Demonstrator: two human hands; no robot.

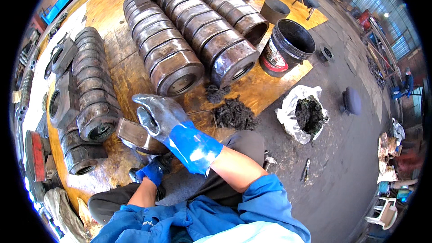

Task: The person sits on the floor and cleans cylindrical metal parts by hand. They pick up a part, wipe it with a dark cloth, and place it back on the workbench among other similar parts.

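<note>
A large hexagonal metal nut (pixel 137 134), brown and shiny with oil, sits tilted in front of my knees. My left hand (pixel 155 169), in a blue glove with dark fingers, is at its lower side and appears to grip it; the nut hides much of the fingers. Just above the nut is my right hand (pixel 163 116) in a grey-stained blue glove. Its thumb and forefinger are apart, with nothing visible between them. Dark fibrous waste (pixel 235 113) lies in a clump beyond my right wrist.
Long rows of similar nuts (pixel 177 69) lie ahead; another row (pixel 94 85) is at left. A black bucket (pixel 288 47) stands at right, near a white bag (pixel 306 113) of dark waste. A dark blue round object (pixel 352 101) is farther right. A yellow-brown board (pixel 121 58) lies underneath.
</note>
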